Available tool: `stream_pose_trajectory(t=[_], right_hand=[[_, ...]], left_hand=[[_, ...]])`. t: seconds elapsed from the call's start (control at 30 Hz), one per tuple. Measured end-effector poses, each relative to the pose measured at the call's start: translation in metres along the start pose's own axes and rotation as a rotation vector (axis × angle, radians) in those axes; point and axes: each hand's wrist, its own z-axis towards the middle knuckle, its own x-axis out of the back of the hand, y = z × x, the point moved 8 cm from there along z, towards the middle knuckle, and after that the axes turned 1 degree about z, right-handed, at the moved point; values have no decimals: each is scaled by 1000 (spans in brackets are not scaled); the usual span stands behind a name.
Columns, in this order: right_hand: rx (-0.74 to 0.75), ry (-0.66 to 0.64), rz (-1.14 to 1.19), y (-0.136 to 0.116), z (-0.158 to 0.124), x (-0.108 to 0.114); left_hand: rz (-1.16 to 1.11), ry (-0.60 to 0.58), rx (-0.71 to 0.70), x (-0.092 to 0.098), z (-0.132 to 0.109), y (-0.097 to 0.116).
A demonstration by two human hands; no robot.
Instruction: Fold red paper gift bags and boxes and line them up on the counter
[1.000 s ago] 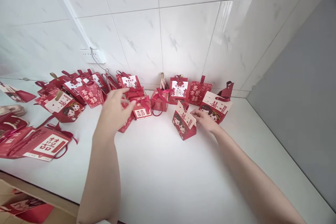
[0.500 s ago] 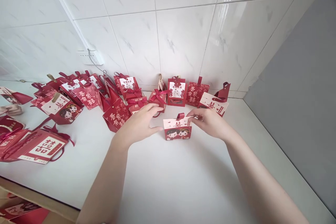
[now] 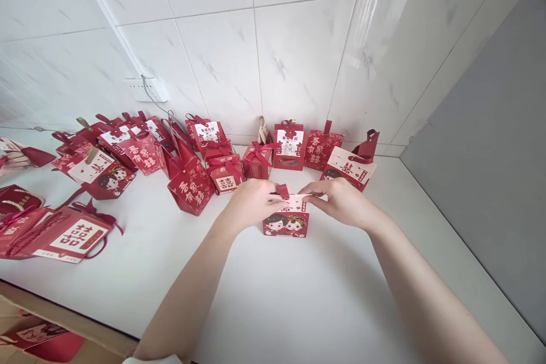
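Near the middle of the white counter, a little forward of the row of boxes along the back wall, stands a small red gift box with a cartoon couple on its front and a pale top flap. It sits upright, directly between the two hands. The left hand is at the box's left top corner, fingers curled and pinched on the flap beside the small red handle tab. The right hand meets it from the other side, fingertips closed on the right end of the same flap. Both palms face down, wrists low over the counter, and the bare forearms run back toward the near edge, spread apart in a V.

Just behind the left hand lies a tilted red box with gold characters, and beside it a ribboned box. Behind the right hand a white-topped red box leans over. Further back, against the tiled wall, stand more red boxes, among them one with a portrait label. Toward the counter's left edge a heap of similar boxes spreads out, with a large flat red bag lying nearest the front. A wall socket sits above the heap. At the far left edge, part of another person's hand shows.
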Motion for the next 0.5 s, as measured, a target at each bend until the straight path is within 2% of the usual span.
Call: stream_pose_trajectory(t=[0.13,0.37,0.5], right_hand=[[16,-5,-1,-3,2,-3],[74,-13,-113,-11,1,-6],[74,-10,-160,-12,1,-6]], left_hand=[[37,7,-54,2,1,6],[40,18,-136,16,-4,13],[46,42,-146,18,-3,14]])
